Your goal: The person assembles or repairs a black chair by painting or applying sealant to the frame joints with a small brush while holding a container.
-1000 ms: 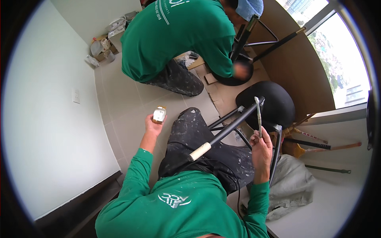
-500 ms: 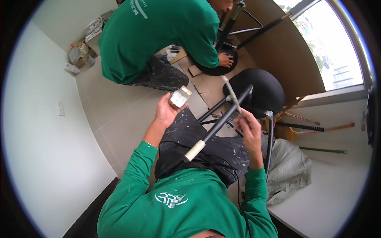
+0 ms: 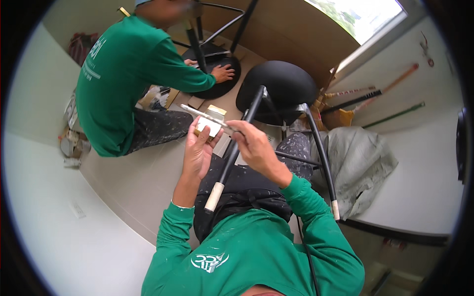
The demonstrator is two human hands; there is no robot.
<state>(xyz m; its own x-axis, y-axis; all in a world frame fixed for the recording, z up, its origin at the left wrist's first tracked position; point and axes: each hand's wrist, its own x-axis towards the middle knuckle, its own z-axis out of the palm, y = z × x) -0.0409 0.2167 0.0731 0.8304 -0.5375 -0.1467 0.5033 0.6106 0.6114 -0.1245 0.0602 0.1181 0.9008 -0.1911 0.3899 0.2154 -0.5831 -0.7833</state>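
Observation:
My left hand (image 3: 194,154) has its fingers wrapped round a small boxy block or container (image 3: 208,129) with a white face and yellow-brown edges. Gripped in my right hand (image 3: 257,150) is a thin, pale, stick-like tool (image 3: 193,111), its exact kind unclear. The tool lies across the top of the small block, its tip pointing left and away from me. Below my hands an upturned black stool (image 3: 276,91) leans toward my lap. One of its legs, with a cream-coloured end (image 3: 214,196), runs beneath my right hand.
A co-worker in a green shirt (image 3: 131,66) crouches at the far left, one hand on another upturned black seat (image 3: 232,74). A crumpled grey sack (image 3: 358,163) lies to the right. Long-handled tools (image 3: 395,116) lean by the right wall. Brown board (image 3: 291,29) stands under the window.
My right hand has come left, bringing the tool from upright beside the stool leg to across the block. My view has shifted, and a second cream-ended stool leg now shows.

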